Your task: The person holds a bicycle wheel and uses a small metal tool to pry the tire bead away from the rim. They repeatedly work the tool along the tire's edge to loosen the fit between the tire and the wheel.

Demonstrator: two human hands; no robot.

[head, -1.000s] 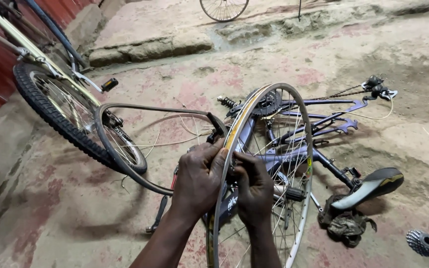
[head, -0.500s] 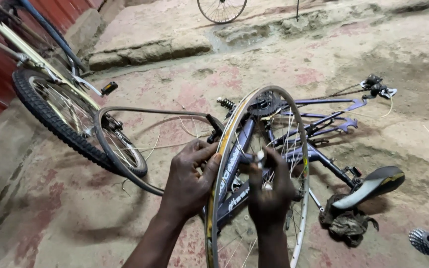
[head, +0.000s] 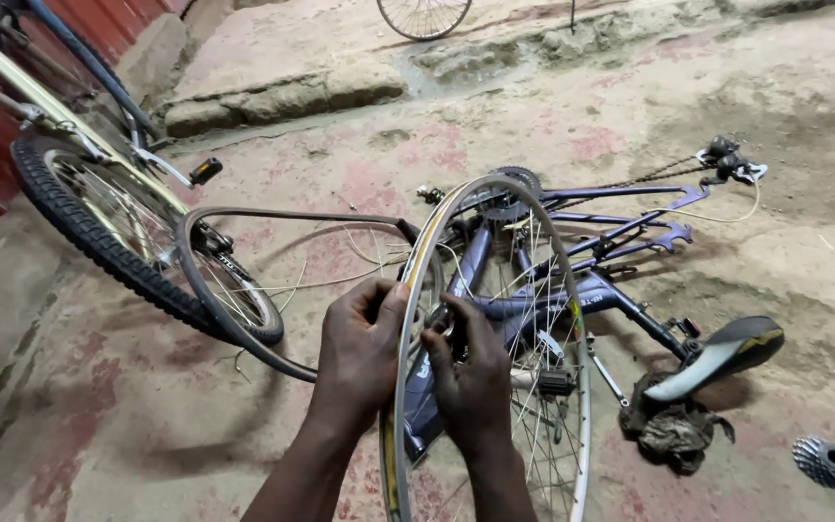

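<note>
Rough, red-stained concrete floor [head: 99, 406], with a purple bicycle frame [head: 572, 290] lying on its side just beyond the work. Bare silver spoked wheel rim [head: 416, 319] stands upright, near centre — held edge-on so both hands can reach it. Left hand [head: 364, 348] is closed over the rim's edge, steadying it. Right hand [head: 475, 382] sits among the spokes, fingers curled — on what, cannot tell. Loose black tyre [head: 234, 319] rests left; small silver sprocket cluster [head: 823, 461] lies far right.

Frame [head: 572, 290] behind rim [head: 572, 319]; cassette [head: 823, 461] R.
</note>
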